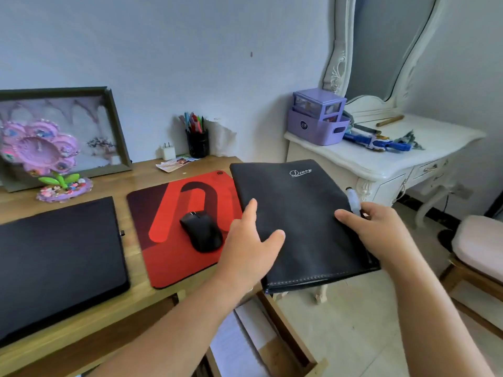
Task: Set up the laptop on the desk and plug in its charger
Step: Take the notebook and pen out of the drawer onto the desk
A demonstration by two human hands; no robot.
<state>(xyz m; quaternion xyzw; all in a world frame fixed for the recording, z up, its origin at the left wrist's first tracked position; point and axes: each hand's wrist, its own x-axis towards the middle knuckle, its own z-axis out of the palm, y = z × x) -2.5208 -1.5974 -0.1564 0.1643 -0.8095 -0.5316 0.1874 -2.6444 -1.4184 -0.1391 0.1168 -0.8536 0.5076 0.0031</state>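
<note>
A closed black laptop (60,257) lies flat on the left of the wooden desk (136,175). A small white plug adapter (166,152) stands at the back of the desk by the wall. My right hand (375,227) grips the right edge of a black leather folder (299,208), held in the air off the desk's right end, with a white-capped pen (353,202) between its fingers. My left hand (245,248) is spread open at the folder's left edge, its thumb resting on the cover.
A black mouse (202,231) sits on a red mouse pad (168,257). Behind are a pen holder (198,144), a picture frame (109,126) and a purple flower clock (40,148). A white dressing table (394,164) stands right, a chair (479,240) beyond. An open drawer (285,336) juts out below.
</note>
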